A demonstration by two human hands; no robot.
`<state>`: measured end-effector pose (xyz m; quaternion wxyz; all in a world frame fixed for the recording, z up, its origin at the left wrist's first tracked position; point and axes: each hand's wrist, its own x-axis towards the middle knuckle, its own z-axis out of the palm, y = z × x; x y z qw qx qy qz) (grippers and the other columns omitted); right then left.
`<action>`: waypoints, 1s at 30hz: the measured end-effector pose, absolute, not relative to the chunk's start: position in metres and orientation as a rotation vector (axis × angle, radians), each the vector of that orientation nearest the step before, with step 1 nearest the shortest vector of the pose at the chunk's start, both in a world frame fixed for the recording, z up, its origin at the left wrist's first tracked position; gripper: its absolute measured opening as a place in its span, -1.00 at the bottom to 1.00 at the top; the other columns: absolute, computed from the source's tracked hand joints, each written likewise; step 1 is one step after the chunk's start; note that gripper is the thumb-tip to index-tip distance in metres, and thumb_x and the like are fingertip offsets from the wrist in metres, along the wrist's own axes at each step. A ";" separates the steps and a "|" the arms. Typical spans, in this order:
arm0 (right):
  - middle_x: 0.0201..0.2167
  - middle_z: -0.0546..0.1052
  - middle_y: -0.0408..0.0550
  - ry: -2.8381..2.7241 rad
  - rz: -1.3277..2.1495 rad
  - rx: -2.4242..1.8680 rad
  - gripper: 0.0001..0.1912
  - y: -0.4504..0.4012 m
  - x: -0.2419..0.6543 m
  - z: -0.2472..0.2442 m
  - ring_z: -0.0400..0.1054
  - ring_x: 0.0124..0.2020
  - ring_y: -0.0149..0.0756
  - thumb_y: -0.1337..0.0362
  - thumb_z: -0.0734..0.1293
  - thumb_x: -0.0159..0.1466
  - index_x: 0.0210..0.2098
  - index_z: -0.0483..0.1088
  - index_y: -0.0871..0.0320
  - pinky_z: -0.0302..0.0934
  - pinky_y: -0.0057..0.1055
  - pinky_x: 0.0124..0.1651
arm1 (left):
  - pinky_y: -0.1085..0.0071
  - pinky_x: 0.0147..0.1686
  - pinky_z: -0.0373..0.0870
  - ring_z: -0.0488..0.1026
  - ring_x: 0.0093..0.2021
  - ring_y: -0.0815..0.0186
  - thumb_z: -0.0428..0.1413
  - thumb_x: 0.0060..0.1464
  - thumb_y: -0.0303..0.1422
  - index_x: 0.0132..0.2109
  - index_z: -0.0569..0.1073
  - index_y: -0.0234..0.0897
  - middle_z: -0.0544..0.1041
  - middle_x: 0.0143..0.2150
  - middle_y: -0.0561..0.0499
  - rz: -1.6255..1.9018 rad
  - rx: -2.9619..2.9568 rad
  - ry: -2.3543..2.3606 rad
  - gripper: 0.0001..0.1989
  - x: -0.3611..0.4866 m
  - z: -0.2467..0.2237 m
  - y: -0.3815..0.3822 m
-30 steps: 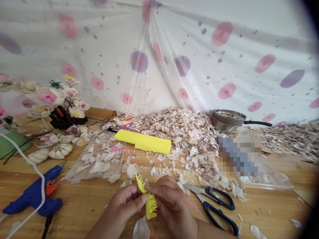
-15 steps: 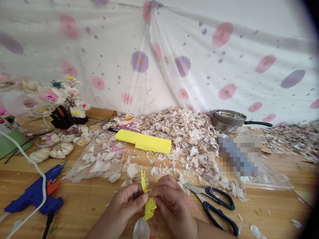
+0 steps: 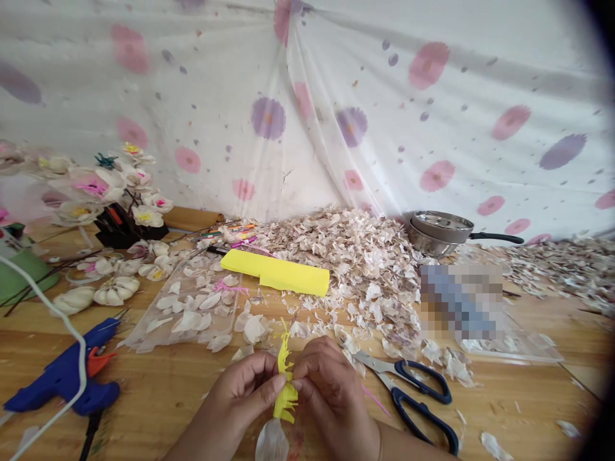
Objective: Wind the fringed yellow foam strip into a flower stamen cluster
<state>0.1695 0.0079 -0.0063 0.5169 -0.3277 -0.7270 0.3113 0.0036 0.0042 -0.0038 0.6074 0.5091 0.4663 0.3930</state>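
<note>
A narrow yellow fringed strip [image 3: 286, 402] is pinched between my two hands at the bottom middle, its cut edges sticking out above and below the fingers. My left hand [image 3: 250, 390] grips it from the left with thumb and forefinger. From the right, my right hand [image 3: 331, 390] holds the same strip with closed fingertips. A pale petal [image 3: 272, 440] lies just under the strip's lower end. Dark-handled scissors [image 3: 408, 384] rest beside my right hand, blades towards it. Beyond the hands lies a folded yellow sheet [image 3: 276, 271].
A blue glue gun [image 3: 65, 371] with a white cord is at left, near flowers [image 3: 96, 186] in a black holder. Behind are a large petal heap [image 3: 355, 256] and metal pans [image 3: 439, 230]. Petals lie on a clear sheet [image 3: 144, 326]; a blurred patch covers something at right.
The yellow strip has turned between my fingers, and its upper end now leans right rather than left. Both hands keep nearly the same place and pinch.
</note>
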 end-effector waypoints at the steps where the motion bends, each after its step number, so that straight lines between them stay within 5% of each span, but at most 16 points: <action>1: -0.47 0.42 -0.10 -1.743 0.749 -0.776 -0.82 0.008 0.170 -0.005 0.28 -0.34 -0.30 0.33 0.22 0.31 -0.44 0.32 0.11 0.18 -0.36 -0.24 | 0.46 -0.38 0.22 0.28 -0.40 0.30 0.17 -0.01 -0.10 -0.45 0.42 -0.28 0.35 -0.50 0.07 0.899 1.189 1.071 -0.69 0.004 -0.003 0.004; 18: -0.41 0.48 -0.07 -1.818 0.649 -0.725 -0.83 0.007 0.170 -0.007 0.31 -0.32 -0.29 0.41 0.25 0.29 -0.31 0.46 0.08 0.21 -0.35 -0.22 | 0.48 -0.38 0.24 0.28 -0.40 0.31 0.16 0.00 -0.08 -0.44 0.40 -0.24 0.34 -0.47 0.08 0.879 1.203 1.041 -0.69 0.006 0.000 0.001; 30: -0.44 0.40 -0.11 -1.760 0.713 -0.738 -0.81 0.006 0.169 -0.006 0.26 -0.34 -0.33 0.30 0.16 0.36 -0.40 0.27 0.12 0.17 -0.38 -0.24 | 0.46 -0.40 0.21 0.24 -0.41 0.31 0.10 0.02 -0.06 -0.43 0.38 -0.26 0.28 -0.49 0.09 0.818 1.315 1.119 -0.67 0.005 -0.001 0.001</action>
